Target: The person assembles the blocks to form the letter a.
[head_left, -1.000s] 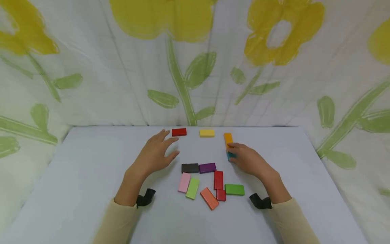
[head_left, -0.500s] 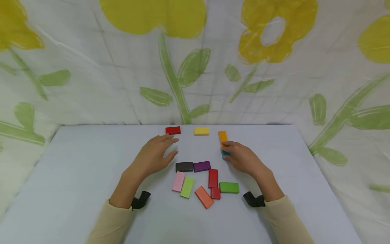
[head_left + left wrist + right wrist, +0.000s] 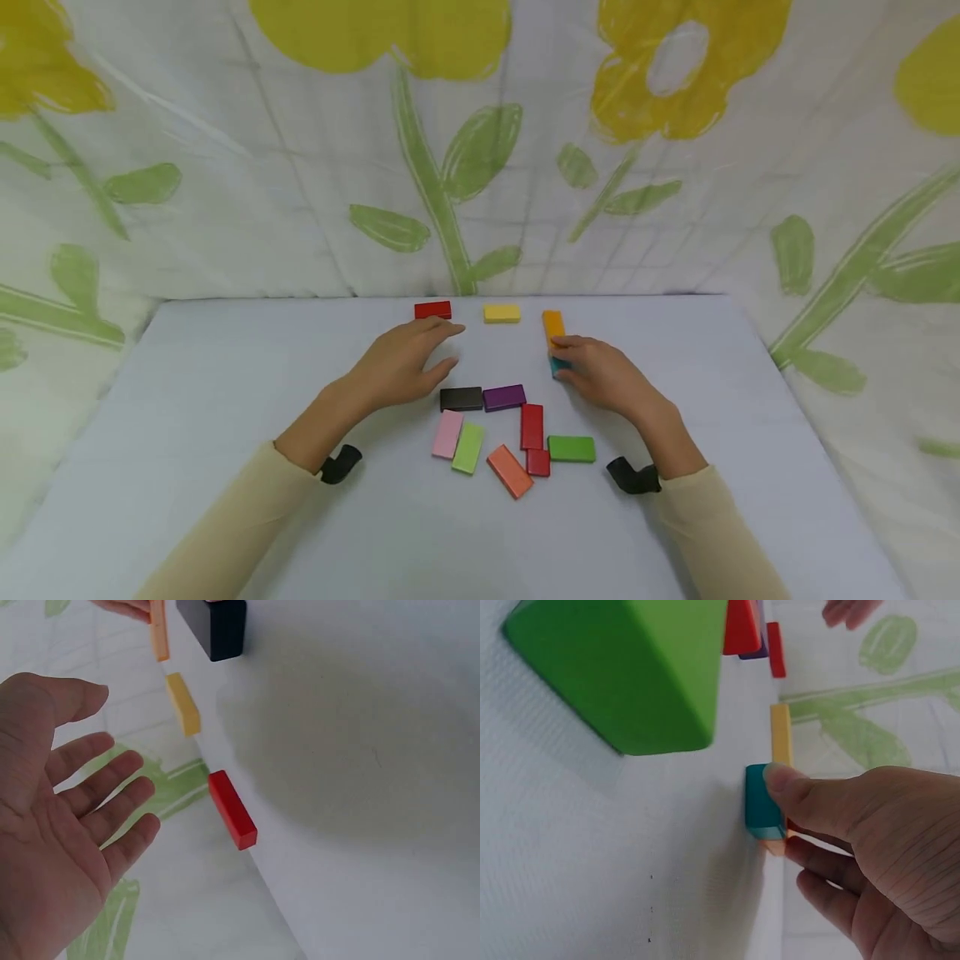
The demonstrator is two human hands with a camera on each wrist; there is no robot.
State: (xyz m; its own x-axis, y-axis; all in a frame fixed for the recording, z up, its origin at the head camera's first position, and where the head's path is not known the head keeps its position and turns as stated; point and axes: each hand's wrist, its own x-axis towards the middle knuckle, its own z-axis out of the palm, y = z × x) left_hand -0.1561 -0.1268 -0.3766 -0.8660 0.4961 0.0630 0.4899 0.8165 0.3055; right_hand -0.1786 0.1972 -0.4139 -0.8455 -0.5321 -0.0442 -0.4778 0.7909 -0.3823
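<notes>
On the pale counter (image 3: 225, 400), the left hand (image 3: 401, 367) hovers palm down with its fingers (image 3: 97, 787) spread and straight, holding nothing; its fingertips are just beside the red block (image 3: 432, 310) at the far edge. To the right of that block lies a yellow block (image 3: 502, 313), apart from both hands. Nearer the person sits a loose cluster: a black block (image 3: 461, 398) touching a purple block (image 3: 504, 397), with pink, light green, orange, two red and a green block (image 3: 572, 448) below them. Further right, the right hand (image 3: 607, 379) pinches a teal block (image 3: 763, 801) between thumb and curled fingers (image 3: 810, 859). The teal block rests on the counter, its far end touching the near end of the orange-yellow block (image 3: 553, 326), the two lying in one line.
</notes>
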